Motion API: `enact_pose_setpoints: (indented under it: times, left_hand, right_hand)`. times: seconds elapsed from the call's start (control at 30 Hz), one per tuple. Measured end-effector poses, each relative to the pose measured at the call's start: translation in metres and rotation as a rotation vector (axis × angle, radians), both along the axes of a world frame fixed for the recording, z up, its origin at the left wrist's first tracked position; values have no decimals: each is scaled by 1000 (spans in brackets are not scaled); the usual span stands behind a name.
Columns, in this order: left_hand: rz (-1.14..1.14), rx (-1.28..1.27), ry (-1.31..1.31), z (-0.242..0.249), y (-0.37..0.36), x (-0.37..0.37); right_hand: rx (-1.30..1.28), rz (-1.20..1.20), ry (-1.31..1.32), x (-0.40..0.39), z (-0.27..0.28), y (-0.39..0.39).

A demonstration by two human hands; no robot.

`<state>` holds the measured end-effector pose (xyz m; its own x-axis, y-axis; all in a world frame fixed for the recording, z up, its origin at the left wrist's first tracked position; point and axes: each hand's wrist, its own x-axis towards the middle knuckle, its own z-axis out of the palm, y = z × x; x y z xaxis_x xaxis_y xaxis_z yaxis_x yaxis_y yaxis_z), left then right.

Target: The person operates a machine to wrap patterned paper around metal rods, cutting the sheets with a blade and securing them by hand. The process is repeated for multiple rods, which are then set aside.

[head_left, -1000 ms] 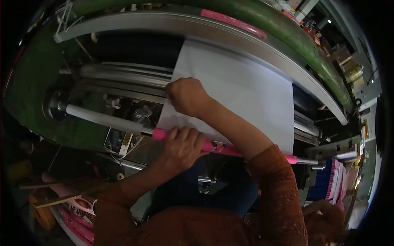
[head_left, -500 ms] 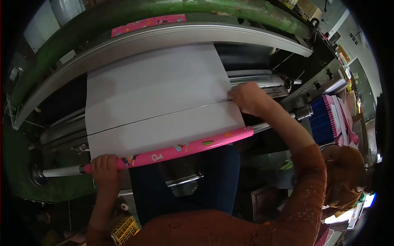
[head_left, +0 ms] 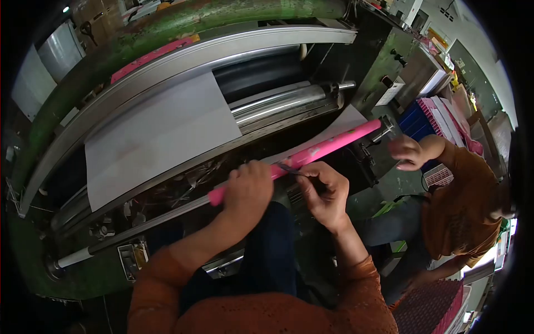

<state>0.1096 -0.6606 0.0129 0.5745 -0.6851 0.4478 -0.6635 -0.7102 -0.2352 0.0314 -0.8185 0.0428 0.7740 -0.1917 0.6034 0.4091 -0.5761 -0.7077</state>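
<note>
A pink printed roll (head_left: 339, 141) lies slantwise around a metal bar (head_left: 161, 219), and a loose white flap (head_left: 347, 119) shows along its far side. My left hand (head_left: 250, 186) is closed over the roll near its left end. Just right of it, my right hand (head_left: 328, 192) pinches a small dark tool (head_left: 290, 169) against the roll; its exact kind is too small to make out. Beyond the roll, a white sheet (head_left: 161, 133) hangs over the machine, its near edge cut straight.
A co-worker's hand (head_left: 409, 153) is near the roll's right end. A metal crossbar (head_left: 222, 50) and chrome roller (head_left: 289, 103) span the machine. A small box (head_left: 132, 259) sits at the lower left. A blue crate (head_left: 414, 119) with pink-edged stacks stands at right.
The white sheet is now parted from the pink roll, which has shifted right along the bar. My right hand has come down beside my left with a small dark tool. A co-worker has come closer.
</note>
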Motion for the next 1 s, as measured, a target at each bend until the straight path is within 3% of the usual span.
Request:
enact_pose_setpoints:
  times: [0.03, 0.13, 0.23, 0.27, 0.3, 0.33, 0.4, 0.47, 0.6, 0.73, 0.77, 0.83, 0.87, 0.93, 0.97, 1.0]
  left_hand:
    - [-27, -45, 8, -6, -35, 2]
    - [-30, -94, 136, -5, -128, 4]
    - [-207, -175, 196, -1, -161, 8]
    - [-243, -274, 20, -3, -155, 8]
    - [-275, -367, -164, -7, -144, 2]
    - [-320, -249, 1, -2, -122, -9]
    - [-495, -277, -81, -9, -58, -20]
    - [-554, -405, 26, -23, 9, -37]
    - [-277, -550, 730, -47, 135, -51]
    - [239, -1098, 1020, -68, 224, -43]
    - [249, -1107, 1019, -79, 240, -37]
    - [131, -1439, 786, -96, 265, -24]
    - [142, -1446, 786, -97, 275, -20]
    - [-7, -1919, 939, -91, 290, -9]
    - [79, -1962, 892, -85, 295, -7]
    - [80, -1971, 893, -88, 302, -3]
  right_hand:
    - [156, -55, 98, -11, -5, -5]
    - [385, -179, 67, -26, -18, -25]
    - [502, -231, -79, -27, -9, -28]
    - [496, -210, -109, -24, -6, -28]
    - [488, -187, -139, -17, -1, -25]
    - [496, -151, -134, -8, 8, -15]
    - [491, -48, -115, 17, 25, 5]
    - [489, 123, -113, 53, 41, 31]
    - [216, 170, -166, 147, 100, 103]
    - [92, 91, -169, 263, 153, 157]
    - [90, 102, -163, 268, 157, 165]
    - [324, 144, 207, 264, 173, 186]
    - [469, 251, 236, 243, 171, 188]
    - [307, 360, 360, 172, 146, 195]
    - [207, 484, 514, 135, 121, 195]
    - [228, 732, 827, 102, 86, 195]
